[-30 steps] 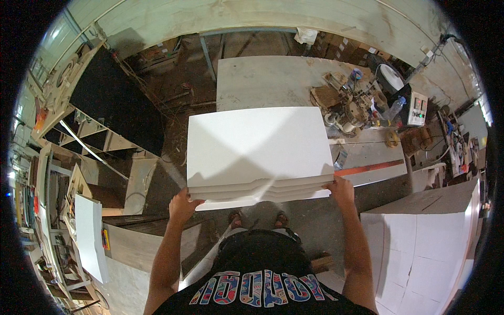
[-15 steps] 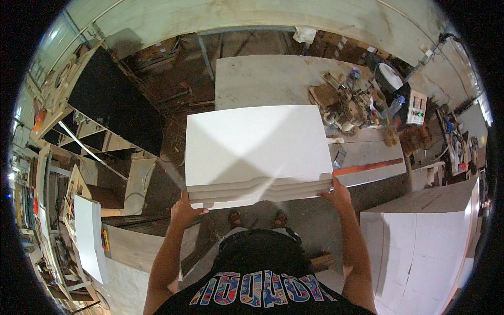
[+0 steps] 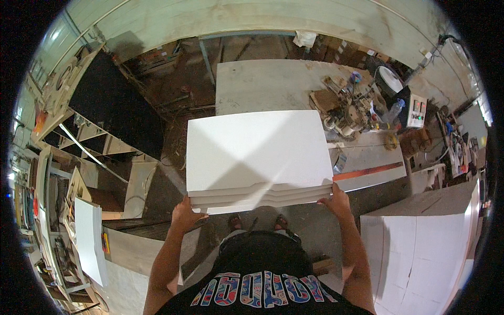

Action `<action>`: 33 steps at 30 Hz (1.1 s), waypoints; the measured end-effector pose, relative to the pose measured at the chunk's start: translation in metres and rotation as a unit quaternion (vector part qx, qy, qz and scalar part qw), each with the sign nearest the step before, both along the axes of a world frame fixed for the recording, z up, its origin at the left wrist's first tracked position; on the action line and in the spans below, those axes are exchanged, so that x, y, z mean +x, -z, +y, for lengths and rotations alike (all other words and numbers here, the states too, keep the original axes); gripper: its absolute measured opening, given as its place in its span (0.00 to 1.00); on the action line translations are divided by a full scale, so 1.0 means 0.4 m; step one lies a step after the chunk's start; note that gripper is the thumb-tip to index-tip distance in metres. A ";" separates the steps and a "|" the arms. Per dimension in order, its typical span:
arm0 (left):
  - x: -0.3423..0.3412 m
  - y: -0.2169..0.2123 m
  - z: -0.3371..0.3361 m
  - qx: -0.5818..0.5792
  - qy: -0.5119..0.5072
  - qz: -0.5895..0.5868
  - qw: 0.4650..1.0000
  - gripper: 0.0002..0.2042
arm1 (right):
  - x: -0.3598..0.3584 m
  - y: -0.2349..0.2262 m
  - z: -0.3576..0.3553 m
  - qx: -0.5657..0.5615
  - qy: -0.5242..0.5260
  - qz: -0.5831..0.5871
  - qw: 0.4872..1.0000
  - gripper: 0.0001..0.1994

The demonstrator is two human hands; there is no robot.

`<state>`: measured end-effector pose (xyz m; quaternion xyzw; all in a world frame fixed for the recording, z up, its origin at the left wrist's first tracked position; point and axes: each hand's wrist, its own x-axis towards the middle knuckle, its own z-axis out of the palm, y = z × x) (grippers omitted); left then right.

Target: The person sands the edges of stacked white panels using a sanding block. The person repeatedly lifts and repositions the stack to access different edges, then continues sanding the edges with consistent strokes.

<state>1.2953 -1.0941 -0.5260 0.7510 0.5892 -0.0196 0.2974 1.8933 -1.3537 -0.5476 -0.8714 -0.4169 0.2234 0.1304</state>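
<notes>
- Drawn inward since the first frame: the lowest panel (image 3: 236,209), which stuck out toward the body a second ago and now sits almost in line with the ones above it; I see the right grip (image 3: 337,202) lower than before.
- I have the stack of white panels (image 3: 257,149) in the middle of the view, between the two hands and in front of the grey surface (image 3: 262,86); I cannot tell what bears its weight.
- From my side, the left grip (image 3: 185,214) is clamped on the stack's near left corner, fingers at the end, thumb along the near edge.
- I read the right one as clamped on the near right corner in much the same way.
- I make out several layers along the near edge, each with a shallow step in its outline.
- Beyond the stack to the right, I see a machine (image 3: 353,113) with round parts, a clear plastic bottle (image 3: 395,111) and a control box (image 3: 417,111) with coloured buttons.
- I also have white boards (image 3: 89,241) leaning at left, a large white stack (image 3: 415,257) at right and two sandalled feet (image 3: 281,223) below.
</notes>
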 end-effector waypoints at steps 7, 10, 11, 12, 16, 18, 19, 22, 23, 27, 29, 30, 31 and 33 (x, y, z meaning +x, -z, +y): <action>-0.001 0.007 0.017 -0.021 -0.019 -0.074 0.997 0.51 | 0.000 0.004 0.018 -0.013 -0.002 -0.016 1.000 0.52; 0.005 0.020 0.035 -0.009 -0.021 -0.047 0.999 0.49 | -0.002 0.009 0.033 0.020 0.032 0.001 0.999 0.45; 0.008 0.025 0.040 -0.004 -0.021 -0.031 0.999 0.48 | -0.003 0.012 0.035 0.035 0.028 -0.002 0.999 0.45; 0.008 0.028 0.045 -0.002 -0.019 -0.032 0.999 0.49 | -0.004 0.015 0.035 0.042 0.024 -0.010 0.999 0.46; 0.009 0.033 0.047 -0.010 -0.006 -0.004 1.000 0.54 | -0.008 0.041 0.016 0.046 -0.003 -0.018 0.999 0.47; 0.005 0.029 0.032 -0.008 0.012 0.010 1.000 0.58 | -0.013 0.059 0.005 0.093 -0.048 -0.064 0.992 0.46; 0.002 0.027 0.019 0.001 0.026 0.006 1.000 0.60 | -0.013 0.068 0.004 0.081 -0.052 -0.089 0.991 0.46; 0.002 0.032 0.001 0.006 0.023 0.018 1.000 0.65 | -0.007 0.084 0.013 0.047 0.015 -0.039 0.998 0.47; 0.002 0.036 0.003 0.006 0.015 0.027 1.000 0.66 | -0.003 0.084 0.017 0.057 0.013 -0.024 0.998 0.47; -0.010 0.066 0.018 -0.044 0.001 -0.015 0.999 0.70 | 0.007 0.065 0.031 0.061 0.032 0.053 0.996 0.46; -0.018 0.087 0.014 -0.028 0.003 0.012 1.000 0.71 | 0.002 0.051 0.034 0.093 0.021 0.048 0.994 0.45; -0.021 0.097 0.008 -0.019 0.014 -0.019 1.000 0.71 | -0.004 0.044 0.034 0.105 0.013 0.028 0.994 0.45; -0.023 0.105 0.003 -0.002 0.022 -0.049 0.999 0.70 | -0.007 0.037 0.036 0.084 0.004 -0.006 0.996 0.44; -0.027 0.114 0.006 0.006 0.036 -0.064 0.997 0.70 | -0.011 0.025 0.039 0.080 0.014 0.033 0.996 0.43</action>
